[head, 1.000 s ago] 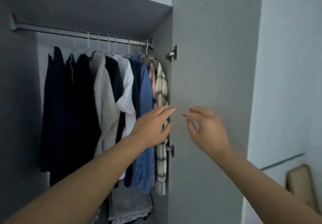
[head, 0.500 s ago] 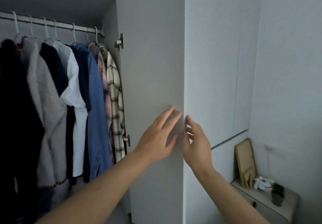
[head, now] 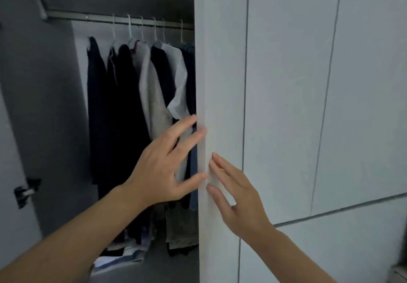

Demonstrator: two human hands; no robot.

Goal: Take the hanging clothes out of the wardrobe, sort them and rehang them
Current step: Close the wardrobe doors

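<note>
Wardrobe [head: 55, 110]: open on its left side, dark inside; the pale right door [head: 222, 84] stands edge-on and screens the right end of the row
Rail [head: 119, 20]: runs left to right near the top, its right end hidden behind the door
Hanging clothes [head: 123, 106]: on white hangers along the rail, long axis vertical; dark garments at left, a beige one [head: 152, 106], a white one [head: 179, 80], blue at the door's edge; folded things lie on the floor below
Left hand [head: 163, 170]: fingers spread and straight, tips on the door's edge, holding nothing; it lies just in front of the beige and white garments, so it is the nearer hand
Right hand [head: 237, 201]: flat, fingers straight against the door's face, holding nothing
Key relation: the clothes lie to the left of and above both hands, hooks high on the rail; likely a lift upward to free them
</note>
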